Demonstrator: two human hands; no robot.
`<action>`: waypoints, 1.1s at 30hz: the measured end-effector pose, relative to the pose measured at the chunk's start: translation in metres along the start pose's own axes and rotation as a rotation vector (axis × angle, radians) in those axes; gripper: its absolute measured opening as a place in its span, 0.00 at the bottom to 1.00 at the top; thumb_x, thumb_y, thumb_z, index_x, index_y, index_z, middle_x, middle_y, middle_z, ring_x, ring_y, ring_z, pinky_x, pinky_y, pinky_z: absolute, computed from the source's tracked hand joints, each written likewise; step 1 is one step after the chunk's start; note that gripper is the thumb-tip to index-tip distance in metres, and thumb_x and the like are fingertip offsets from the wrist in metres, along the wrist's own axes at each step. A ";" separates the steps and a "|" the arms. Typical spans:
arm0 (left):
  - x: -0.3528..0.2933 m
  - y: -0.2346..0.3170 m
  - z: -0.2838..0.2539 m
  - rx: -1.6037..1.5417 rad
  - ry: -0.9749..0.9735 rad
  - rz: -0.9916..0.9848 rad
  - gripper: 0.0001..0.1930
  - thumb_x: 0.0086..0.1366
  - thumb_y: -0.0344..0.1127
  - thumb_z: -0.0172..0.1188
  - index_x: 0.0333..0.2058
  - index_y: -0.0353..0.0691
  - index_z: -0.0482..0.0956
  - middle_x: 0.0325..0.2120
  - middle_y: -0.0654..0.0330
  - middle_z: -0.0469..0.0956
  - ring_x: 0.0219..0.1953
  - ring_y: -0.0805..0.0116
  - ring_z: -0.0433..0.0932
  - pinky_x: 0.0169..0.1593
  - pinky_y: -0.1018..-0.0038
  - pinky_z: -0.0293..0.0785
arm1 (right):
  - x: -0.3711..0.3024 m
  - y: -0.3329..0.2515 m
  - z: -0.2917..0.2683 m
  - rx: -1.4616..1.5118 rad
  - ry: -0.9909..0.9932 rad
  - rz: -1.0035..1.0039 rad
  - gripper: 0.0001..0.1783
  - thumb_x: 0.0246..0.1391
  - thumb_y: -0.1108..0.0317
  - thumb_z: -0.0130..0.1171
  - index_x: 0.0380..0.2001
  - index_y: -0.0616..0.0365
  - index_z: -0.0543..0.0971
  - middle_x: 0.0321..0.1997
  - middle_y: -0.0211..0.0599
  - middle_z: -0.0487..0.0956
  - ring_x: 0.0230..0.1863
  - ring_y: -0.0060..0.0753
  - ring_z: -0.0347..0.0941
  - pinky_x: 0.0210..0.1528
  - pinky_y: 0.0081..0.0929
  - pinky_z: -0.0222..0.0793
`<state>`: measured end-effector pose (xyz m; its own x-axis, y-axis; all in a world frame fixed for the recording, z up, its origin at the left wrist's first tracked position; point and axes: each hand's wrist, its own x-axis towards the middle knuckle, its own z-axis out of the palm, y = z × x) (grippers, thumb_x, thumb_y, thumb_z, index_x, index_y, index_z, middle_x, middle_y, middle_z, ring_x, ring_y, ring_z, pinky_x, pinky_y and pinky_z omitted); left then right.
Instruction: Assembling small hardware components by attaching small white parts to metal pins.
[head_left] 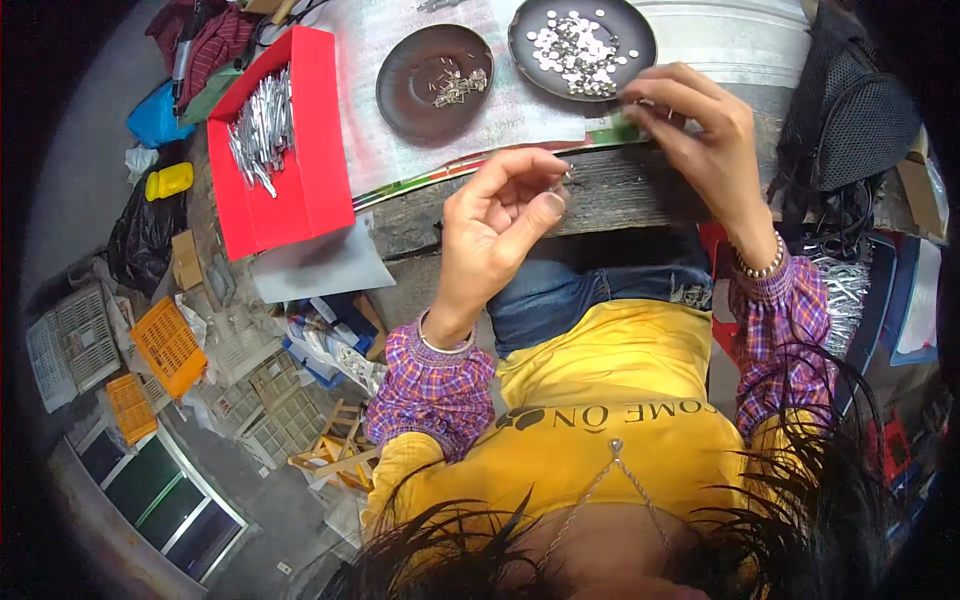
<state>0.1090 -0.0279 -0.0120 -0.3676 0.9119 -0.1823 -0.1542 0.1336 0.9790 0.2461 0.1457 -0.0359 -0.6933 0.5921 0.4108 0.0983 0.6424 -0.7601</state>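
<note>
My left hand (pixel 490 220) is closed in front of the table edge, a small shiny metal piece (pixel 568 174) pinched at its fingertips. Over the front right rim of a dark plate (pixel 641 28), my right hand (pixel 712 128) has thumb and fingers drawn together; whatever is between them is too small to make out. Many small white and silvery round pieces (pixel 578 58) lie in that plate. To its left, a second dark plate (pixel 408 78) holds a little heap of tiny metal parts (pixel 460 88).
A red open box (pixel 322 170) with slim silvery pieces (pixel 262 130) stands at the table's left. Paper sheets (pixel 520 118) cover the wooden tabletop (pixel 640 185). On the right hangs a black mesh bag (pixel 865 130). Orange crates (pixel 168 345) sit on the floor at left.
</note>
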 end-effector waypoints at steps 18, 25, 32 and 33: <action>-0.003 -0.002 0.005 0.039 -0.042 0.002 0.12 0.58 0.23 0.57 0.42 0.32 0.74 0.33 0.64 0.76 0.32 0.82 0.72 0.33 0.86 0.67 | -0.050 -0.033 0.021 0.791 -0.176 0.544 0.07 0.49 0.72 0.61 0.30 0.64 0.78 0.26 0.28 0.76 0.24 0.14 0.70 0.25 0.12 0.65; -0.003 -0.002 0.009 0.040 -0.021 0.020 0.11 0.58 0.21 0.57 0.40 0.32 0.76 0.32 0.63 0.75 0.32 0.81 0.73 0.34 0.85 0.69 | -0.052 -0.033 0.024 0.746 -0.135 0.524 0.07 0.50 0.71 0.61 0.31 0.64 0.78 0.27 0.28 0.77 0.25 0.14 0.70 0.25 0.12 0.65; -0.003 -0.005 0.007 -0.034 -0.039 -0.023 0.11 0.57 0.20 0.57 0.40 0.32 0.77 0.31 0.62 0.76 0.31 0.80 0.72 0.32 0.85 0.68 | -0.055 -0.034 0.026 0.801 -0.084 0.552 0.07 0.49 0.73 0.61 0.32 0.65 0.78 0.29 0.28 0.76 0.26 0.15 0.70 0.25 0.12 0.65; -0.004 -0.006 0.004 -0.120 -0.072 -0.091 0.11 0.57 0.21 0.57 0.40 0.32 0.77 0.30 0.62 0.76 0.30 0.80 0.72 0.32 0.85 0.68 | -0.054 -0.036 0.025 0.802 -0.084 0.552 0.07 0.49 0.73 0.61 0.32 0.65 0.78 0.29 0.28 0.76 0.26 0.15 0.70 0.25 0.12 0.65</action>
<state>0.1152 -0.0304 -0.0172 -0.2809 0.9242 -0.2586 -0.2938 0.1737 0.9400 0.2622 0.0784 -0.0435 -0.7472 0.6537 -0.1197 -0.0685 -0.2549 -0.9645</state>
